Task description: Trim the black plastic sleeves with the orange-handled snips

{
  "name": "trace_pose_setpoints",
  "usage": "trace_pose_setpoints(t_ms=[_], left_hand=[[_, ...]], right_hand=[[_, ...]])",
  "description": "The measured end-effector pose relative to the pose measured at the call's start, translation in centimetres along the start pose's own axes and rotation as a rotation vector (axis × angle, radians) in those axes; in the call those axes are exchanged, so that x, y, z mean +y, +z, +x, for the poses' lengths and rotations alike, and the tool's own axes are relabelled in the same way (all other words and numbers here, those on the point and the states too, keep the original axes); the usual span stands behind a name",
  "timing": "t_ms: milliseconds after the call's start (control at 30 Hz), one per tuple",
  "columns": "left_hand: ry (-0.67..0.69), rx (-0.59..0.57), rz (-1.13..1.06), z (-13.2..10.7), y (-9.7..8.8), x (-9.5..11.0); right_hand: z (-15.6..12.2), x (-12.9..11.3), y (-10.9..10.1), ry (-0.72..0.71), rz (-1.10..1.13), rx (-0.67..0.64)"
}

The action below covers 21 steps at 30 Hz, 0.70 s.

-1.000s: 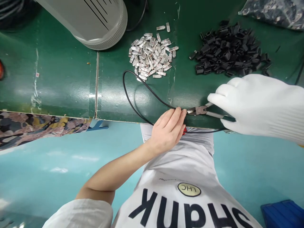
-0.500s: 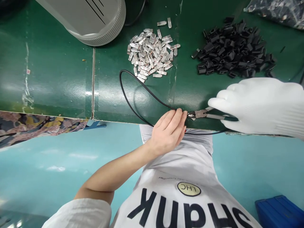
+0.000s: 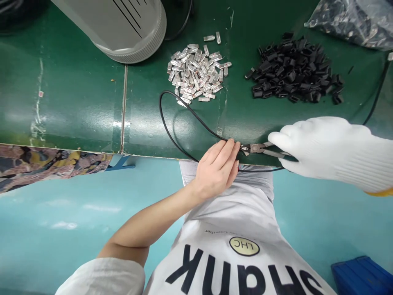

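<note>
Black cable [image 3: 199,119] loops over the green table [image 3: 89,102], left of your grip: your bare left hand [image 3: 216,169] is closed on it at the table's front edge. White-gloved, your right hand [image 3: 319,145] clasps the handles of metal pliers [image 3: 256,148]. Their tip points left and meets your left fingertips; what they bite there is too small and covered to tell. The loop's far bend lies beside a pile of silver connectors [image 3: 198,73]. Right of those, beyond the pliers, sits a heap of black pieces [image 3: 297,71].
</note>
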<state>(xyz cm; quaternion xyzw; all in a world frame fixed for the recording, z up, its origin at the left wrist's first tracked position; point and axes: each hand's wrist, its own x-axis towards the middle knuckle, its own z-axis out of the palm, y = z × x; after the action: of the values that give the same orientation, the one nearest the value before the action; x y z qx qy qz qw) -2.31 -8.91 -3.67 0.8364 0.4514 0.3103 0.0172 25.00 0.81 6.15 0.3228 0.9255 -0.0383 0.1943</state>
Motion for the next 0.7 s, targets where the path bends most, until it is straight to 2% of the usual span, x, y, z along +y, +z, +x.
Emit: trace_pose_setpoints(t_ms=[167, 433, 500, 700], left_hand=[[-0.028, 0.008, -0.011, 0.5, -0.3, 0.4], [-0.202, -0.015, -0.063, 3.5, -0.5, 0.9], [-0.180, 0.002, -0.100, 3.3, -0.5, 0.8], [0.007, 0.040, -0.072, 1.0, -0.2, 0.8]], right_hand=[[-0.3, -0.3, -0.6, -0.018, -0.036, 0.023], [-0.7, -0.2, 0.7, -0.004, -0.050, 0.027], [-0.9, -0.2, 0.9, 0.013, -0.063, 0.055], [-1.0, -0.9, 0.4, 0.057, -0.043, 0.089]])
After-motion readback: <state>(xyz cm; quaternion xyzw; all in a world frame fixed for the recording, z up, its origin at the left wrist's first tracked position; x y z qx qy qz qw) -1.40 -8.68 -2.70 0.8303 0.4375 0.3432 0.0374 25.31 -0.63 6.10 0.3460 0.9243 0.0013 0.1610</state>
